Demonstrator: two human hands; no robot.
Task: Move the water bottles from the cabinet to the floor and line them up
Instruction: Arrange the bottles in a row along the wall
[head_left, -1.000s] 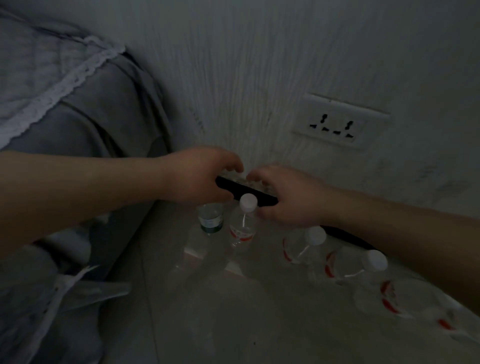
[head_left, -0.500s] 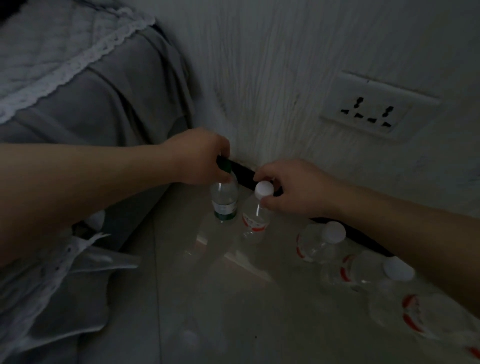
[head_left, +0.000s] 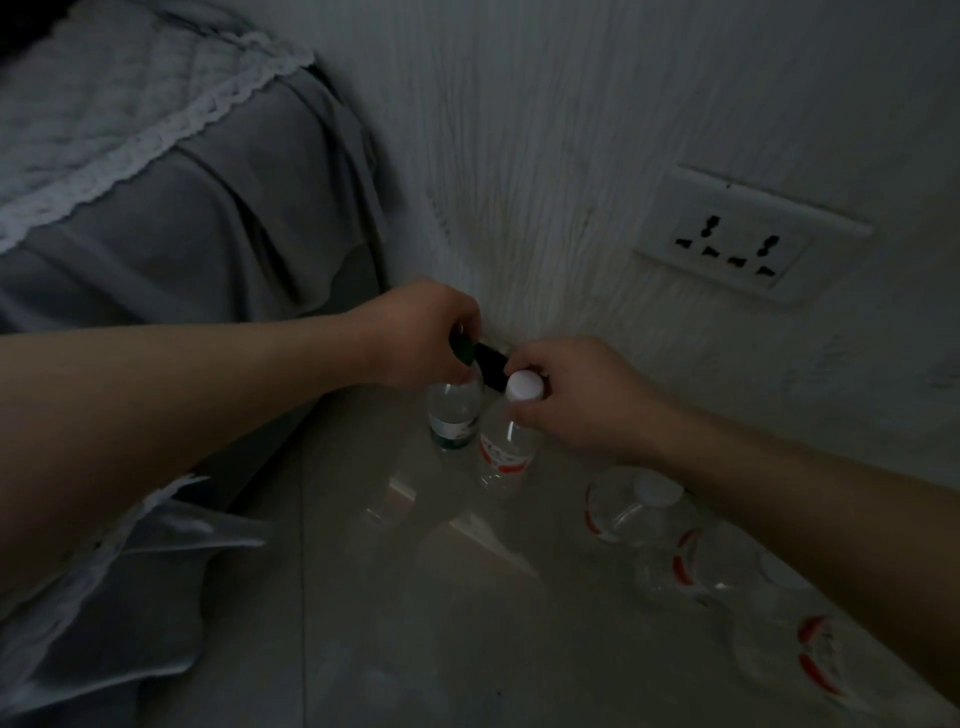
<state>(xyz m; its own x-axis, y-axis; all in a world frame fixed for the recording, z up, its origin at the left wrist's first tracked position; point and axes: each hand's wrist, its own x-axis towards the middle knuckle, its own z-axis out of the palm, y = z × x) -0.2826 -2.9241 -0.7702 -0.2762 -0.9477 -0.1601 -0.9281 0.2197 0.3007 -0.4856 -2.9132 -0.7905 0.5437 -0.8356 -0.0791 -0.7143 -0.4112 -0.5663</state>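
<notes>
Both hands have come down since a moment ago: the left hand (head_left: 421, 338) is now closing its fingers over the green cap of the clear green-labelled plastic bottle (head_left: 453, 415), the right hand (head_left: 571, 395) pinching the white cap of the clear red-labelled plastic bottle (head_left: 506, 441). Both bottles are standing upright on the glossy floor (head_left: 415, 649) by the wall, caps pointing up, just beside each other. A careless release could be tipping one into its neighbour.

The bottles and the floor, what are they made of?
The bottle with the white cap looks like thin clear plastic: you see through it, and light glints on it. Its white cap looks like matte solid plastic. The floor seems to be glossy tile or stone, since it mirrors the bottles faintly.
</notes>
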